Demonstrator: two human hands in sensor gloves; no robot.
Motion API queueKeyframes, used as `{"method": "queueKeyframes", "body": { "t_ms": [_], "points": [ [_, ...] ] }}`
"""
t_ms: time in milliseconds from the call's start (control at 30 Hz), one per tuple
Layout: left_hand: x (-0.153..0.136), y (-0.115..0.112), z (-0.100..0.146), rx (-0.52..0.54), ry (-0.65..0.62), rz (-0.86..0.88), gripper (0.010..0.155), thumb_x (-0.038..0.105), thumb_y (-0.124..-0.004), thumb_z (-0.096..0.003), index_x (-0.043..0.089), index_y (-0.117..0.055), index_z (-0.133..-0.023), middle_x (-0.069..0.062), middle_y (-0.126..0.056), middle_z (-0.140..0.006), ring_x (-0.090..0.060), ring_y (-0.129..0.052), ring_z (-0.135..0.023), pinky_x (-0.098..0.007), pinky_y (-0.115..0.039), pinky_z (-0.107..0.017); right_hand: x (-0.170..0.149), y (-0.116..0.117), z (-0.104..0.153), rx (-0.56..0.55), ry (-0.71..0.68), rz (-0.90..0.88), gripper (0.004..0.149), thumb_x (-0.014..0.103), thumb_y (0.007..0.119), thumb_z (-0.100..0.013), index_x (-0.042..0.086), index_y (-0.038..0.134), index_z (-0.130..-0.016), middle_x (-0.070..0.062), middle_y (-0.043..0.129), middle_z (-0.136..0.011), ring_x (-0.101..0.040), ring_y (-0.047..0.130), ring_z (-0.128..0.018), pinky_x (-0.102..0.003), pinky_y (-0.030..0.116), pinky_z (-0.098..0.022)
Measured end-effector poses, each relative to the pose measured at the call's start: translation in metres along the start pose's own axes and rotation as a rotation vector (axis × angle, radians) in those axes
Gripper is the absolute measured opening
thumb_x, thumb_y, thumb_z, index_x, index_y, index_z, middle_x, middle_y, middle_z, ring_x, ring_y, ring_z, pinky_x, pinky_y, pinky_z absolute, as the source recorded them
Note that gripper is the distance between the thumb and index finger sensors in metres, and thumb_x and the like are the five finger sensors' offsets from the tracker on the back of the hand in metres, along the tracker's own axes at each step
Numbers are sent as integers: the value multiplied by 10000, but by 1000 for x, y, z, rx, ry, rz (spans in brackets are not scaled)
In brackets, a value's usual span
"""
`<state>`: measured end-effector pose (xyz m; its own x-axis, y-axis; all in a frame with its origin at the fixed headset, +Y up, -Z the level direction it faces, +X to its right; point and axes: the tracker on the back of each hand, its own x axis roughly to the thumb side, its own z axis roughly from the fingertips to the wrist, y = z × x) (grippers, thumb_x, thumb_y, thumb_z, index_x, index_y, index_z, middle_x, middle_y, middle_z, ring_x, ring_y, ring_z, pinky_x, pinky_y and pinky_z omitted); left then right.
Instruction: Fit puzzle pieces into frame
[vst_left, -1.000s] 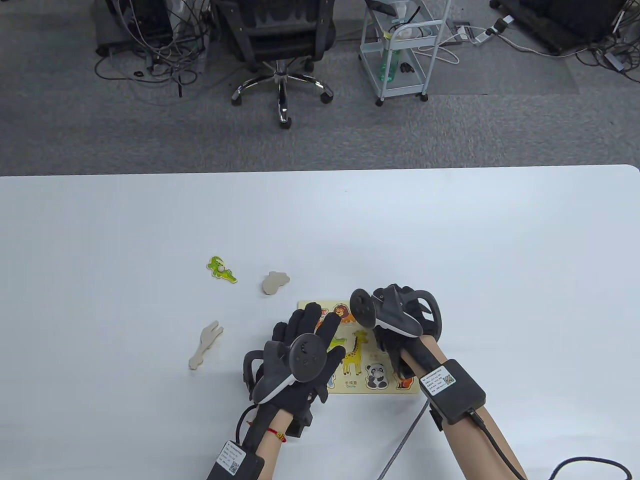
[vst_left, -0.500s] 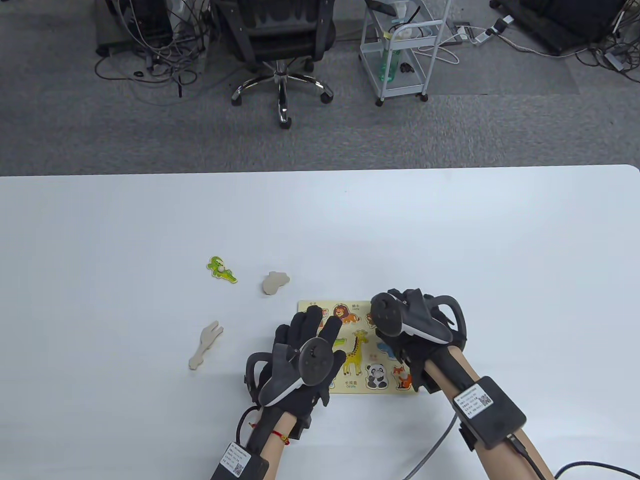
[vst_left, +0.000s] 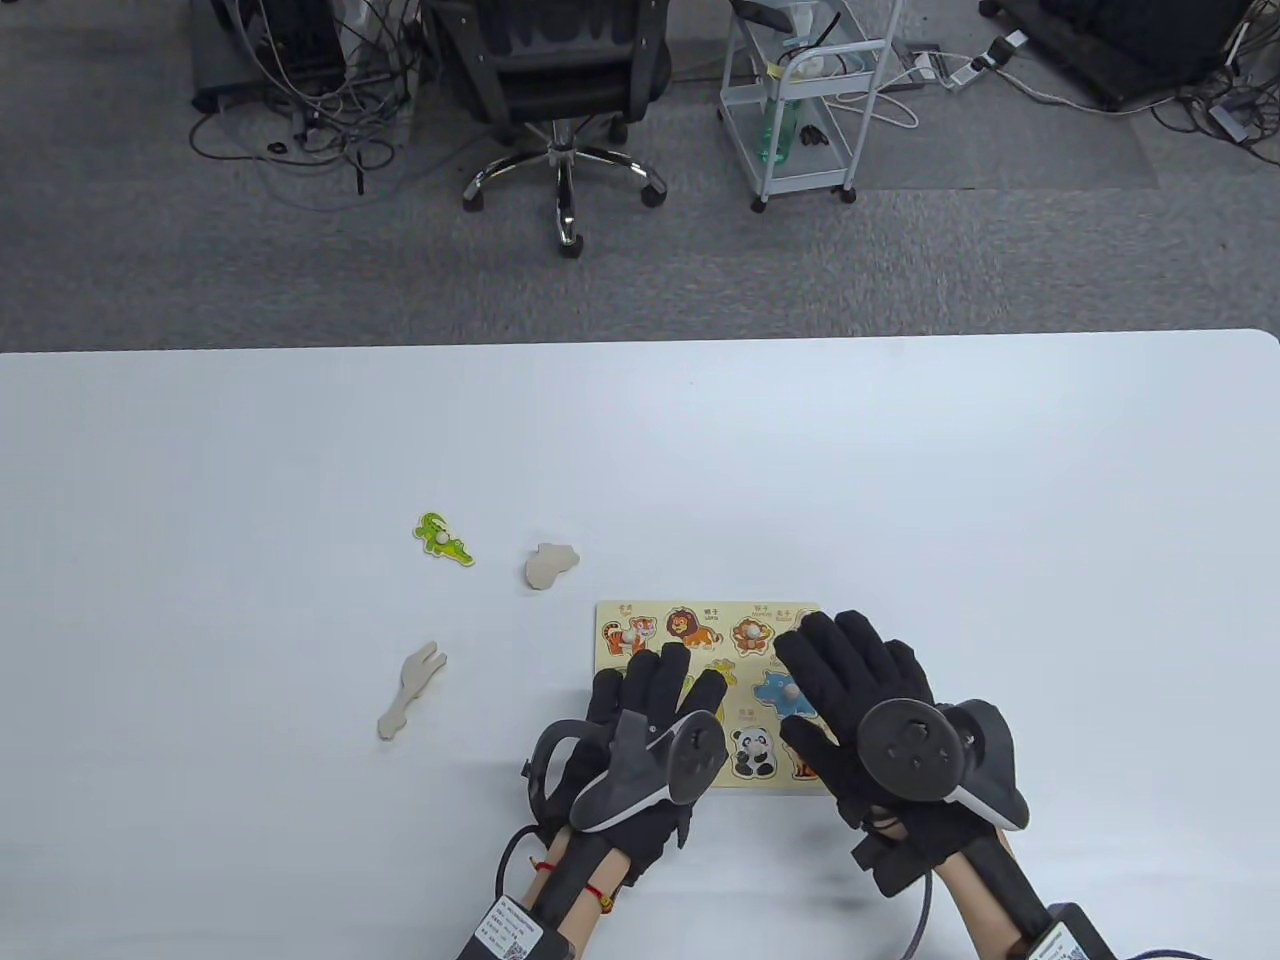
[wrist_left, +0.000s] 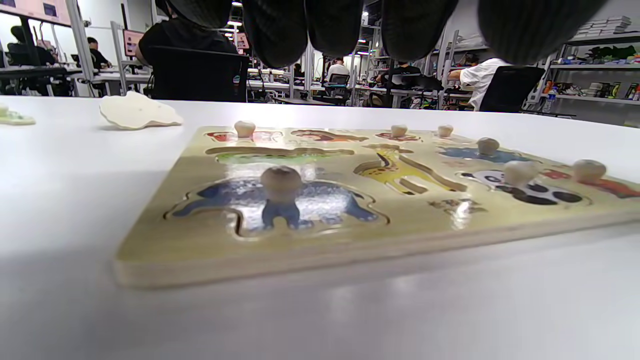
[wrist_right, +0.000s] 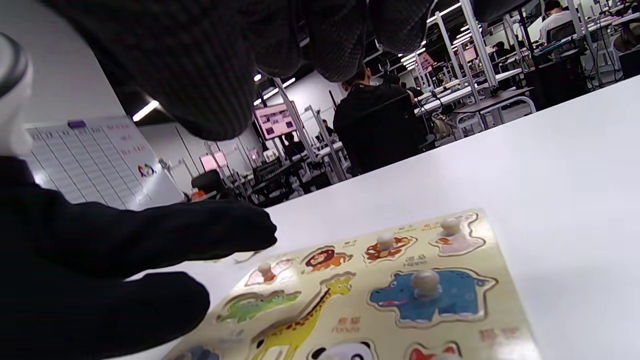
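The puzzle board is lying on the table directly in front of both hands. Three loose pieces are lying well apart from it, up and to the left: a green crocodile piece, a face-down rounded piece and a face-down long piece. The long piece's axis is running diagonally, from lower left to upper right. All three are lying on the left hand's side, so the left hand is judged the nearer one for the coming pick.

Both hands are being held open and flat, with nothing gripped. The right hand is being held over the board's right part.

Compared with one second earlier, the right hand is being turned palm-down and is being drawn back toward the near edge; the left hand is being shifted right and back. The loose pieces are remaining unmoved.
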<state>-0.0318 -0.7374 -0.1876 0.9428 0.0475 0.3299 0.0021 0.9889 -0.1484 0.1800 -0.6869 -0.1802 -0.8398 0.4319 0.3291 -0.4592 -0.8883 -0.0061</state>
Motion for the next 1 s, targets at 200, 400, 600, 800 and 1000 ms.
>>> {"method": "queueKeyframes", "body": {
  "t_ms": [200,400,600,800,1000],
  "points": [
    [6,5,1,25,-1,-69,684,614,-697,-463,424,-520,-1096,19,-451,-1242,-342,-538,-1148,-549,-445,-796,-20,5,3,-19,45,-51,698,424,884,-437,266,588,-1048,-116,555,-1160,-415,488,-1083,-702,449,-736],
    [-5,36,0,112,42,-103,619,579,-743,-472,479,-593,-1064,33,-486,-1243,-342,-533,-1157,-560,-428,-802,-23,0,4,-53,57,-69,698,421,887,-435,257,595,-1048,-128,558,-1157,-426,504,-1076,-703,453,-735],
    [-51,70,-25,22,214,-226,651,530,-800,-476,494,-553,-1077,58,-442,-1260,-337,-498,-1180,-558,-407,-827,-19,-2,5,-141,15,-73,678,424,886,-432,246,627,-1033,-128,599,-1139,-422,564,-1059,-695,493,-726],
    [-100,53,-69,-188,335,-409,732,502,-868,-446,499,-493,-1075,85,-442,-1253,-313,-564,-1168,-535,-454,-834,-26,2,3,-159,43,-116,662,410,889,-434,232,651,-1024,-138,616,-1130,-433,590,-1045,-702,507,-715],
    [-119,27,-100,-243,377,-447,739,425,-860,-454,485,-448,-1065,114,-451,-1235,-266,-615,-1151,-505,-478,-841,-28,2,3,-210,44,-154,642,399,886,-436,215,673,-1012,-149,656,-1107,-441,640,-1020,-704,532,-701]
  ]
}}
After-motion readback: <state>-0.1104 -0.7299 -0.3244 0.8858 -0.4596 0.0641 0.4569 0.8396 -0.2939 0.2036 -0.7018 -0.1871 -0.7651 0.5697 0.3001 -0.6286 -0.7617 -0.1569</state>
